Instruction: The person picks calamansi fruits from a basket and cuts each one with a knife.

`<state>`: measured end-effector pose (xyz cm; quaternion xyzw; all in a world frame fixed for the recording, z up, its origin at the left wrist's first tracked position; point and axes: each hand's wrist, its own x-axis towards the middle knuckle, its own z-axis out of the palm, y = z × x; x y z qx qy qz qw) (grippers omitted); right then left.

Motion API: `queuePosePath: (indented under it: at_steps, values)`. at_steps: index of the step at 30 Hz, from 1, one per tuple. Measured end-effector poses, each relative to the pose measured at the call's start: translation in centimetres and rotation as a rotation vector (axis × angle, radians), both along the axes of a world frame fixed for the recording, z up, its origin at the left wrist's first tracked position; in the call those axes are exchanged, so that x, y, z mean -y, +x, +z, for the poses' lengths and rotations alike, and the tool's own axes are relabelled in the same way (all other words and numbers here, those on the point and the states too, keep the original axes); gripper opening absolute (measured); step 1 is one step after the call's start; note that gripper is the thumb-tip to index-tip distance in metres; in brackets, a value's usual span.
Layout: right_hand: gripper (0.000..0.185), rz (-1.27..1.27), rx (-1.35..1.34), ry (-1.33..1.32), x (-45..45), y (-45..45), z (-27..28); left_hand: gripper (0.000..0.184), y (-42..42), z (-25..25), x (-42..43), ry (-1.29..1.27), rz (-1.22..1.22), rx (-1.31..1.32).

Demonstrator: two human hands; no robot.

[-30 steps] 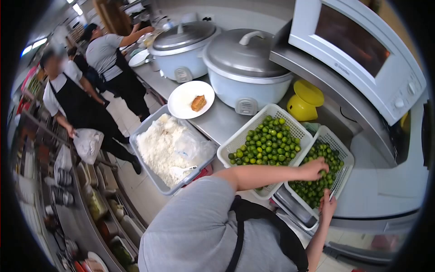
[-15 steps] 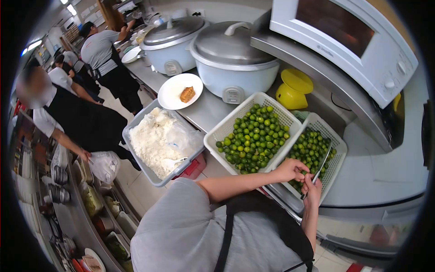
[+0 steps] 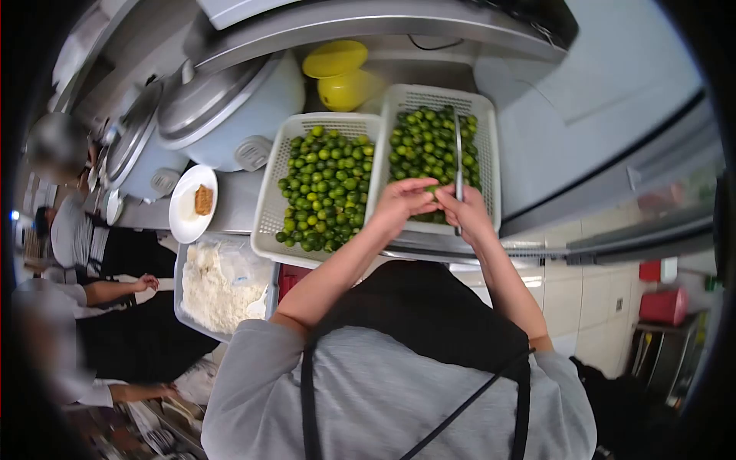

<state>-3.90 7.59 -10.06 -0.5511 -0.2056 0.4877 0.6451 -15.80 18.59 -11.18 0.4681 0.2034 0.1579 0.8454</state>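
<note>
Under my fingers point(image 3: 414, 185), small round green limes point(image 3: 424, 143) are lying in a white rectangular plastic basket point(image 3: 491, 153); left of my fingers, a second white plastic basket point(image 3: 268, 222) is holding more. Beyond my fingers, leftward, a yellow plastic vessel point(image 3: 341, 86) is standing; farther left, a round white plate point(image 3: 187, 225) is resting.

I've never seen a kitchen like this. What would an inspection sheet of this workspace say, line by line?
Surface: steel counter, partly covered.
Job's things: left basket and right basket, both holding green fruit; knife.
Clutter: white plate with brown food; yellow container.
Hands: left hand pinching what looks like one fruit; right hand gripping the knife.
Cables: dark cord behind the baskets.
Surroundings: two large lidded cookers, tub of white crumbly stuff, co-workers at left.
</note>
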Motion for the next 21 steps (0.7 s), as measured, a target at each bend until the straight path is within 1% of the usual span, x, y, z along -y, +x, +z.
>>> queuePosePath:
  at_steps: [2,4,5,7,9,11,12,13,15,16,21]
  values:
    - [0.013,-0.013,-0.018,-0.004,-0.1,0.3,-0.2,0.033,-0.1,0.2,-0.1,-0.025,0.004,0.000]
    - [0.018,0.061,0.001,-0.043,-0.1,0.7,-0.6,0.028,0.0,0.1,-0.3,-0.050,0.021,-0.051]
    - [0.018,0.049,-0.006,-0.042,0.2,0.7,-0.4,0.028,0.1,0.2,-0.6,-0.049,0.009,-0.058]
    - [0.030,0.045,0.395,-0.211,0.9,1.0,0.1,0.028,0.2,0.4,-1.2,-0.038,0.058,-0.029]
    - [0.039,-0.101,0.833,-0.069,1.2,1.5,-3.2,0.030,0.3,0.6,-1.7,-0.075,0.074,-0.003]
    - [0.040,-0.125,0.828,-0.043,3.1,-0.7,-0.3,0.030,-0.1,0.8,-2.1,0.012,0.122,0.043]
    - [0.038,-0.085,0.797,-0.054,3.8,-1.8,1.4,0.028,-0.4,1.2,-2.1,0.033,0.125,0.025]
    - [0.038,-0.091,0.793,-0.055,4.4,-2.4,1.9,0.028,-0.4,1.3,-2.3,0.035,0.119,0.021]
    - [0.038,0.023,0.737,-0.167,5.3,-3.4,2.2,0.027,-0.4,1.4,-2.5,0.090,0.145,0.054]
    - [0.037,-0.003,0.748,-0.112,5.5,-3.7,1.8,0.027,-0.3,1.5,-2.6,0.090,0.136,0.051]
    - [0.035,0.001,0.690,-0.117,5.9,-4.2,2.1,0.021,0.0,1.6,-2.3,0.073,0.193,0.098]
